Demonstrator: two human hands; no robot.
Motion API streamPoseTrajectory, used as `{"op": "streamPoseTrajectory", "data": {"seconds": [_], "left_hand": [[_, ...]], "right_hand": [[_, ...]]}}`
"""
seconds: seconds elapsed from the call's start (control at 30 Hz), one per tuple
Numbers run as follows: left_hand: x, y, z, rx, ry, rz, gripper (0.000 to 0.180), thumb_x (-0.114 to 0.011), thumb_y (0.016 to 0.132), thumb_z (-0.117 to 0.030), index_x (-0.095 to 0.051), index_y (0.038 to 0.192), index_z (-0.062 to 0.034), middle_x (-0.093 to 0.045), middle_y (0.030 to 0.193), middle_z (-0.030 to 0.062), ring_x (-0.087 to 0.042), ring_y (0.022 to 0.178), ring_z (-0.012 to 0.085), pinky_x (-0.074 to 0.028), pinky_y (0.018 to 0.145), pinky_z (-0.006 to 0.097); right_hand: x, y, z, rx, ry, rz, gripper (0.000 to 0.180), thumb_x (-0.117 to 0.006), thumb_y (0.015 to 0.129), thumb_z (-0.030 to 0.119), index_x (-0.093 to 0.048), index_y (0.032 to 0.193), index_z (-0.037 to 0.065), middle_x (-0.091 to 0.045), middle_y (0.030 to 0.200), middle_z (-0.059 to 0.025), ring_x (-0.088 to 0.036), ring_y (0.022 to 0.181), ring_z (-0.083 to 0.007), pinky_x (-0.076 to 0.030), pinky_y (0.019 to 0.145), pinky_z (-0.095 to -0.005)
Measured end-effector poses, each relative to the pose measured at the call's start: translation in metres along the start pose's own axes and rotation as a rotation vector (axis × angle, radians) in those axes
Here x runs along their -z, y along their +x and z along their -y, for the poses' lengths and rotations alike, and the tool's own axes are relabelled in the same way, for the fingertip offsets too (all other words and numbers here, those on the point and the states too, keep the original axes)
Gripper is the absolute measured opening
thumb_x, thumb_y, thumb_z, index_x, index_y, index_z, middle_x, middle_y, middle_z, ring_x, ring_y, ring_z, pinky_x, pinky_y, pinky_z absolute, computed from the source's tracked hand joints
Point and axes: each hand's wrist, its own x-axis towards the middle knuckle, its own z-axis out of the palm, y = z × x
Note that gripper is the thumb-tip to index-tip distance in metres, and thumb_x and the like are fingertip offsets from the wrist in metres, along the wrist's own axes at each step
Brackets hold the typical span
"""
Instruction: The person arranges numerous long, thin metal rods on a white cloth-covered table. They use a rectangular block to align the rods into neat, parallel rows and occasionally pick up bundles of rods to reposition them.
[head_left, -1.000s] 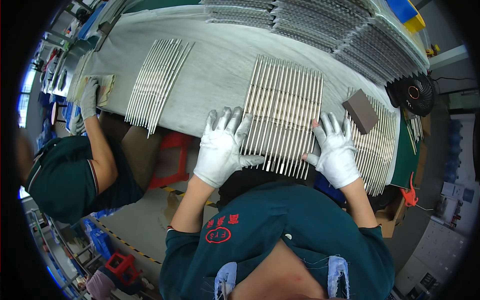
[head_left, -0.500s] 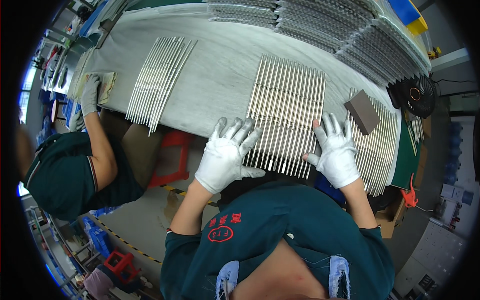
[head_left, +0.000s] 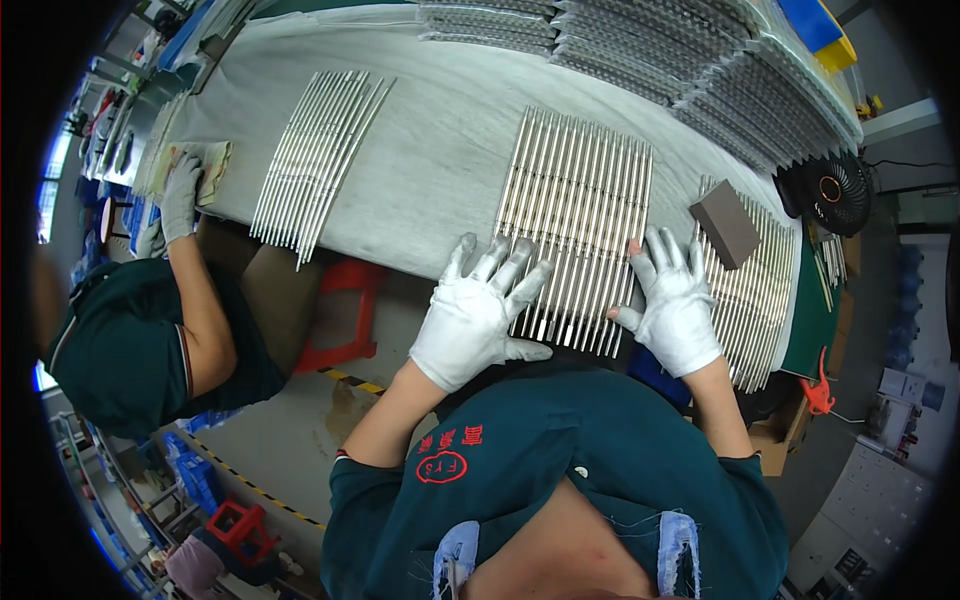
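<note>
Toward the left end of the table (head_left: 430,150), we see a co-worker's gloved hand (head_left: 182,190) by a cloth (head_left: 214,174); next comes a batch of slim metal rods (head_left: 318,160), reaching the front edge. At the middle of that front edge lies the main row of rods (head_left: 575,190), side by side, perhaps so that none rolls or crosses another. Our left hand (head_left: 475,320), gloved, has its fingers spread wide, tips resting along the row's near left side, gripping nothing. Our right hand (head_left: 675,305) grips nothing either: fingers fanned, thumb and index tips bare and against the row's right side, apparently as a stop against slipping sideways. Toward the right edge, a brown block (head_left: 727,224) sits on a third set of rods (head_left: 770,285), perhaps weighing them down.
</note>
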Motion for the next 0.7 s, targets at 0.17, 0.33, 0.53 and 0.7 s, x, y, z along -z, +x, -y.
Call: {"op": "streamPoseTrajectory", "data": {"seconds": [0.17,0.33,0.53,0.7], "left_hand": [[0.003,-0.011,0.007,0.023,0.017,-0.007,0.104,-0.079,0.062,-0.064,-0.046,0.148,-0.0150,-0.054,0.143,0.0176,-0.050,0.132,0.0422,-0.028,0.116,0.063],[0.004,-0.019,0.013,0.025,0.080,-0.057,0.085,-0.083,0.065,-0.047,-0.055,0.139,-0.0149,-0.061,0.134,0.0134,-0.055,0.125,0.0383,-0.036,0.112,0.060],[-0.014,-0.024,0.029,-0.046,0.137,-0.183,0.063,-0.077,0.073,-0.024,-0.060,0.132,-0.0138,-0.064,0.128,0.0097,-0.060,0.117,0.0334,-0.045,0.105,0.057],[-0.012,-0.023,0.031,-0.088,0.101,-0.222,0.059,-0.077,0.074,-0.024,-0.061,0.130,-0.0135,-0.065,0.125,0.0087,-0.062,0.112,0.0316,-0.048,0.101,0.054]], "right_hand": [[0.009,-0.002,-0.006,-0.008,0.021,0.003,0.092,-0.079,0.073,0.051,-0.048,0.144,0.001,-0.044,0.150,-0.0228,-0.037,0.144,-0.0398,-0.019,0.120,-0.0598],[0.026,0.000,-0.042,-0.141,-0.075,-0.104,0.092,-0.081,0.072,0.043,-0.046,0.147,0.002,-0.035,0.157,-0.0224,-0.028,0.149,-0.0388,-0.015,0.124,-0.0549],[0.031,-0.002,-0.108,-0.420,-0.123,0.056,0.087,-0.080,0.076,0.036,-0.046,0.151,0.011,-0.033,0.160,-0.0207,-0.034,0.146,-0.0394,-0.027,0.119,-0.0561],[0.036,0.008,-0.100,-0.409,0.079,-0.108,0.074,-0.077,0.080,0.027,-0.051,0.148,0.012,-0.048,0.152,-0.0168,-0.050,0.135,-0.0360,-0.042,0.111,-0.0470]]}}
